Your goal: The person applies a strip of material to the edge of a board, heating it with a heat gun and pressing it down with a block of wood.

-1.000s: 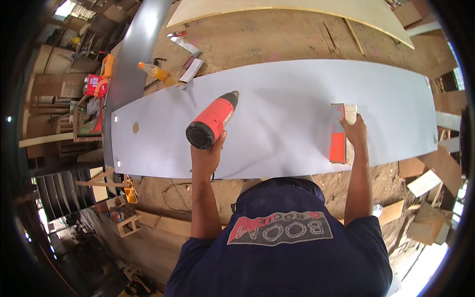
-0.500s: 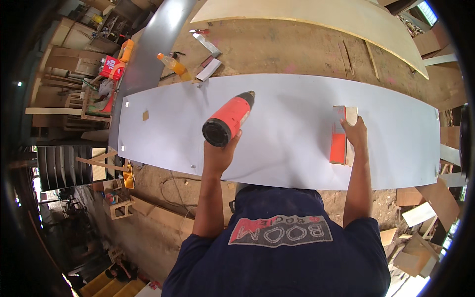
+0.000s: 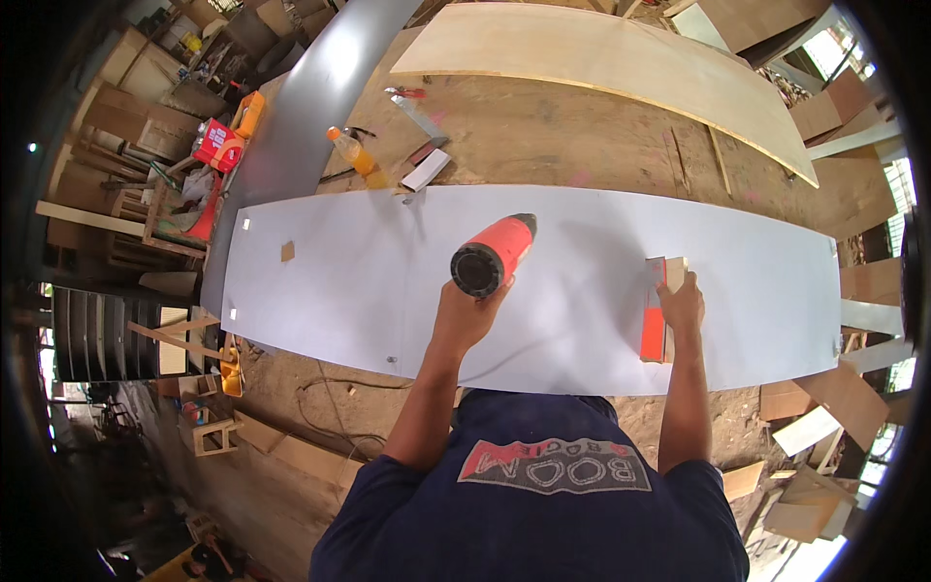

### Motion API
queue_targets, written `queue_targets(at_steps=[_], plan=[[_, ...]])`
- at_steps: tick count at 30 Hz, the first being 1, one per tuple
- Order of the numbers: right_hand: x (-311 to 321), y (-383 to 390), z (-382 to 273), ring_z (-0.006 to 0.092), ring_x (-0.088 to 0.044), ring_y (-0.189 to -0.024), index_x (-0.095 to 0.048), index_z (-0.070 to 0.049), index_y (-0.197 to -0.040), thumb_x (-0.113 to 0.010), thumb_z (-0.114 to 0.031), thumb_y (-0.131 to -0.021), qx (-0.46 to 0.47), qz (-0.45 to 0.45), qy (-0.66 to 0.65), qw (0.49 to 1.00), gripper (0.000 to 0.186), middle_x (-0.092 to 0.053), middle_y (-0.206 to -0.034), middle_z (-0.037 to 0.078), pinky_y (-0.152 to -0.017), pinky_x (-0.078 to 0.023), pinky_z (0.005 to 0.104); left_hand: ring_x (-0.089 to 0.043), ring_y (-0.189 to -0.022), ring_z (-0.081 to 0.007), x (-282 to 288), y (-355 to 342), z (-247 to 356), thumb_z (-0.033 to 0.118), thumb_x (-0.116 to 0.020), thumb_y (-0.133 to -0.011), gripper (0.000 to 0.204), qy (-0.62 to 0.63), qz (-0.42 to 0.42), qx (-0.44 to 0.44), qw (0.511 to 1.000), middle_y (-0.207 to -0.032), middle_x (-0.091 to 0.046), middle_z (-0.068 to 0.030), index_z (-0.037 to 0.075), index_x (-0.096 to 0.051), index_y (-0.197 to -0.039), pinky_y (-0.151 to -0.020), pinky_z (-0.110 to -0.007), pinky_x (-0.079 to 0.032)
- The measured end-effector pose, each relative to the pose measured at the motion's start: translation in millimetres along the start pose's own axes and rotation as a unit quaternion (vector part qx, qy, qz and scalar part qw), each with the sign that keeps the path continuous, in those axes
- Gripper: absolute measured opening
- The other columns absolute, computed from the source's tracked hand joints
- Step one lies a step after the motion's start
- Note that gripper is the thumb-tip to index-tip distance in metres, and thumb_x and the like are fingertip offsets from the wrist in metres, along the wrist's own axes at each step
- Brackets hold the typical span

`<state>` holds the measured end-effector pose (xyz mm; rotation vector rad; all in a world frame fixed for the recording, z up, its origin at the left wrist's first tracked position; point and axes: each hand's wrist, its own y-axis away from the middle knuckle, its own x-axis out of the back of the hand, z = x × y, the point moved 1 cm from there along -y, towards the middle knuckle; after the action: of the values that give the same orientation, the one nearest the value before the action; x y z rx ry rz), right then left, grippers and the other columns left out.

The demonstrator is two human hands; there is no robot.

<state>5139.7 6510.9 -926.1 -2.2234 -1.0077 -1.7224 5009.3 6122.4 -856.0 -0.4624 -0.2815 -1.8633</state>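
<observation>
My left hand [image 3: 468, 315] is closed around the grip of a red heat gun [image 3: 506, 246] with a black rear end. Its dark nozzle points away and to the right above the long white sheet-faced panel [image 3: 330, 281]. To the right, my right hand [image 3: 685, 303] grips a red and pale box-shaped block [image 3: 654, 335] that rests upon the panel. The thumb lies on the block's near left side; the other fingers are partly hidden on its far side. A thin cord trails over the panel near my left arm.
Past the panel, an orange drink bottle [image 3: 355, 153], a small white box [image 3: 426, 170] and red-handled pliers [image 3: 407, 93] sit on the brown board. A pale curved panel [image 3: 582, 48] lies farther back. At left are a grey metallic sheet [image 3: 296, 116] and a red can [image 3: 219, 145].
My left hand has carried the heat gun to the right relative to the panel, toward the block. The whole view has shifted a little. My right hand still grips the block.
</observation>
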Motion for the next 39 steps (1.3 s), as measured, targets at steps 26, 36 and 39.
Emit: queue_targets(at_steps=[26, 36, 39], plan=[[-32.3, 9.0, -13.0, 0.0464, -0.071, -0.116, -0.055, -0.006, -0.140, -0.081, -0.033, -0.089, 0.017, 0.131, 0.080, 0.988, 0.063, -0.075, -0.121, 0.025, -0.099, -0.056, 0.0551, -0.075, -0.094, -0.0408, 78.1, -19.1, -59.9, 0.025, -0.077, -0.099, 0.028, 0.018, -0.035, 0.005, 0.999, -0.099, -0.077, -0.0201, 0.005, -0.071, -0.119, -0.081, -0.045, -0.058], [-35.8, 3.1, -19.3, 0.0428, -0.073, -0.110, -0.058, -0.008, -0.136, -0.078, -0.029, -0.088, -0.028, 0.130, 0.044, 0.990, 0.056, -0.077, -0.116, 0.023, -0.095, -0.057, 0.0549, -0.066, -0.061, -0.0193, 83.3, -22.6, -64.8, 0.025, -0.074, -0.102, 0.024, 0.076, -0.037, 0.120, 0.989, -0.075, -0.069, -0.0067, 0.001, -0.070, -0.107, -0.058, -0.036, -0.051], [-24.8, 13.1, -31.1, 0.0410, -0.073, -0.111, -0.057, -0.007, -0.134, -0.078, -0.028, -0.090, -0.038, 0.121, 0.037, 0.991, 0.053, -0.077, -0.116, 0.023, -0.098, -0.057, 0.0530, -0.057, -0.058, -0.0087, 81.4, -17.6, -31.6, 0.026, -0.076, -0.100, 0.026, 0.099, -0.067, 0.154, 0.981, -0.072, -0.061, -0.0020, 0.002, -0.067, -0.105, -0.052, -0.028, -0.046]])
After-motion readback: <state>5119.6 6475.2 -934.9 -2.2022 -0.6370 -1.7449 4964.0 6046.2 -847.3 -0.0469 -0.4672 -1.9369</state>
